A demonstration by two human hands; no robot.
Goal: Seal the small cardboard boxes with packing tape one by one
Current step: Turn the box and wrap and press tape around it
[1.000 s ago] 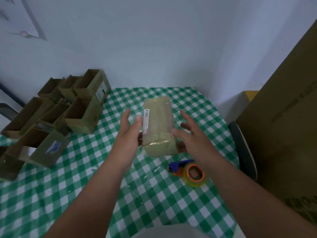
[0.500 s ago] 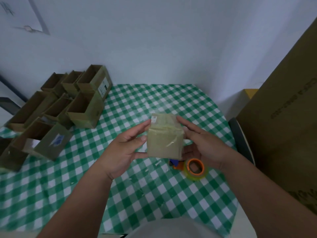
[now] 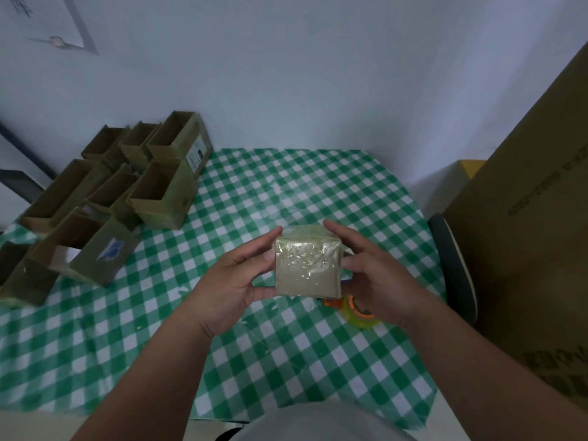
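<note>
A small cardboard box [image 3: 307,268] hangs in the air over the middle of the table, its taped, shiny end face turned toward me. My left hand [image 3: 232,281] grips its left side with fingers and thumb curled round it. My right hand [image 3: 378,278] grips the right side the same way. An orange tape dispenser with a clear tape roll [image 3: 358,311] lies on the green checked tablecloth [image 3: 286,186], mostly hidden below the box and my right hand.
Several open cardboard boxes [image 3: 159,192] are grouped at the table's left and back left. A large cardboard carton [image 3: 534,218] stands at the right, with a dark chair back [image 3: 451,268] between it and the table. A white wall lies behind.
The box lay flat on the table between my open hands. Both hands took hold of it, lifted it and turned its end face toward me.
</note>
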